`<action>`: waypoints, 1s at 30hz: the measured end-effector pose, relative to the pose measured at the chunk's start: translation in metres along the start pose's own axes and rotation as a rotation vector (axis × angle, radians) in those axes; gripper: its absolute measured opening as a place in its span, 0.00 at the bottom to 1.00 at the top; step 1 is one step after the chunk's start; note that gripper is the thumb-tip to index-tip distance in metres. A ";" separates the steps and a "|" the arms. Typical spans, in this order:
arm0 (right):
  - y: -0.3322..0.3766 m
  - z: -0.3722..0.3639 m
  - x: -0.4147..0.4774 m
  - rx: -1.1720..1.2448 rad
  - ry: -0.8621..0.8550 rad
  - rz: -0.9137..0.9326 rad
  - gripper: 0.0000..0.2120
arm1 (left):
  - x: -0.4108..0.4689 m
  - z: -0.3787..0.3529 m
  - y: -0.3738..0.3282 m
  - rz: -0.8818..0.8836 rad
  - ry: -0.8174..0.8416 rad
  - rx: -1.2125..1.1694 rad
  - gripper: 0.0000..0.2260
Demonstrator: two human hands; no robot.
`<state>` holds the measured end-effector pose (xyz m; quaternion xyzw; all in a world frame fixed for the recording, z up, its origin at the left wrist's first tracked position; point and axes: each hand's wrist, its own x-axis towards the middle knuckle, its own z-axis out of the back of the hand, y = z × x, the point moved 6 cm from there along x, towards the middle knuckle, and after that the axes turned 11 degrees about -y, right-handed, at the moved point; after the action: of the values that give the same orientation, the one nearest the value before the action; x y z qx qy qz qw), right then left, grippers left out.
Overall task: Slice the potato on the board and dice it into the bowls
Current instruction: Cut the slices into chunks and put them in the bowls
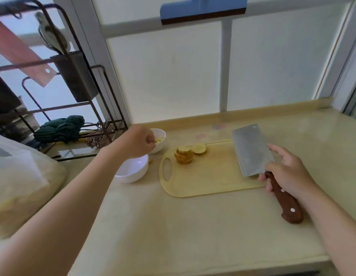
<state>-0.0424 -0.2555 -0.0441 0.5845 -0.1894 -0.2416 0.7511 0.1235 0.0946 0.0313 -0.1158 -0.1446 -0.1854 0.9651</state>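
Observation:
A stack of potato slices (184, 155) stands at the left end of the pale cutting board (209, 176), with one more slice (199, 148) lying beside it. My left hand (136, 143) hovers over the far white bowl (162, 134), fingers bunched on pale potato pieces; more pieces lie in that bowl. The near white bowl (133, 170) sits under my wrist and looks empty. My right hand (286, 172) grips the brown handle of a cleaver (250, 148), whose blade lies tilted over the board's right end.
A small potato bit (150, 161) lies on the counter between near bowl and board. A dark metal rack (77, 108) with a green cloth (61, 129) stands at the back left. A plastic-covered bundle (19, 176) sits at the left edge.

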 end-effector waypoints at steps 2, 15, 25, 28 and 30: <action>0.006 -0.009 0.000 -0.006 0.038 0.008 0.30 | -0.007 -0.008 -0.006 -0.049 0.048 0.090 0.06; 0.020 -0.055 0.019 -0.004 0.202 0.038 0.29 | -0.013 -0.069 -0.036 -0.235 0.269 0.721 0.12; 0.014 -0.054 0.022 0.052 0.207 0.003 0.30 | -0.011 -0.057 -0.047 -0.273 0.247 0.684 0.09; 0.012 -0.053 0.024 0.059 0.208 -0.010 0.30 | 0.005 -0.032 -0.044 -0.132 0.050 0.289 0.08; 0.011 -0.053 0.024 0.065 0.209 -0.013 0.30 | 0.018 -0.005 -0.033 0.044 -0.135 -0.029 0.08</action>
<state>0.0086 -0.2259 -0.0462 0.6317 -0.1140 -0.1782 0.7458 0.1276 0.0575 0.0378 -0.1450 -0.2040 -0.1579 0.9552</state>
